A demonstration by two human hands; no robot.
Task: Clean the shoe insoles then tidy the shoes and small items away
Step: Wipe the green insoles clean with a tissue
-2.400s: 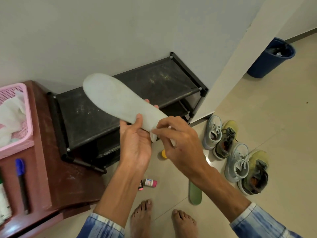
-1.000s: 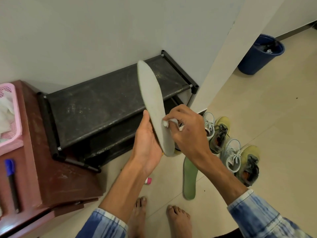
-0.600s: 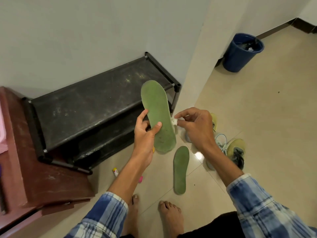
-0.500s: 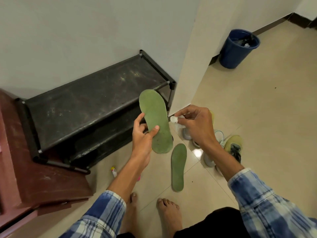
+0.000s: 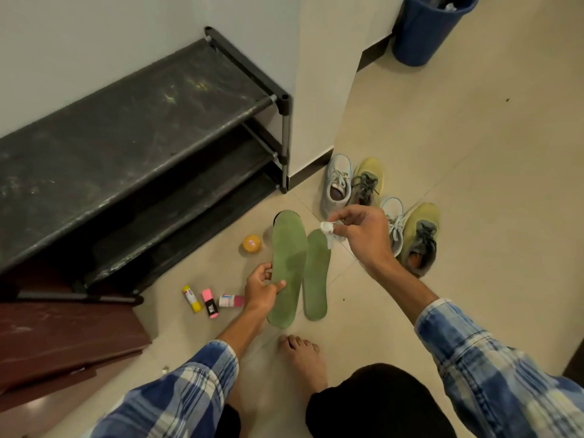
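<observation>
No text, brand or no. can be read; labels are seen only as blurs. On the orange round tin (image 5: 252,244), just above & left of the fingers of the left hand (image 5: 262,289), a pale lid label w/ reddish print is carried, illegible. On the small bottle (image 5: 230,300), just left of the same fingers, a white label w/ blue & red marks is seen, too small to read. On the pink tube (image 5: 209,303), further left, a black label w/ pale specks is shown, unreadable. On the yellow tube (image 5: 191,298), furthest from the fingers, nothing can be made out.
</observation>
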